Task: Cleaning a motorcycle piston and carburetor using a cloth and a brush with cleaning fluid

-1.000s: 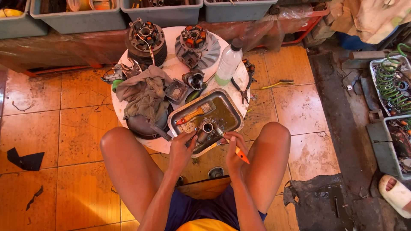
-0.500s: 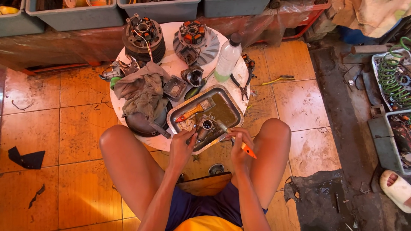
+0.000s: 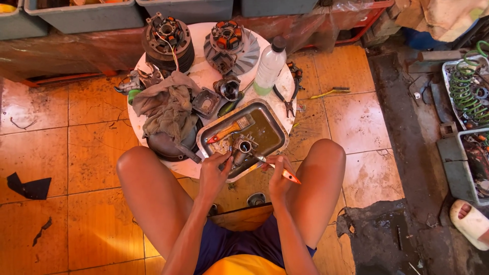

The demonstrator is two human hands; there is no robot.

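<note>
Left hand (image 3: pixel 214 175), just below frame centre: fingers closed on a small grey metal carburettor-like part (image 3: pixel 240 151), held over the near edge of the tray. Right hand (image 3: pixel 279 178), right of it: gripping an orange-handled screwdriver (image 3: pixel 277 170), tip touching the part. Both sit above a rectangular steel tray (image 3: pixel 275 127) holding brownish liquid and an orange-handled brush (image 3: pixel 230 129). Tray rests on a round white table (image 3: pixel 204 76), frame centre. Left of tray: crumpled grey rag (image 3: pixel 168 107). Upper centre: two round engine stator assemblies (image 3: pixel 167 38), clear plastic bottle with black cap (image 3: pixel 269 66), pliers (image 3: pixel 290 91) at table's right edge.
</note>
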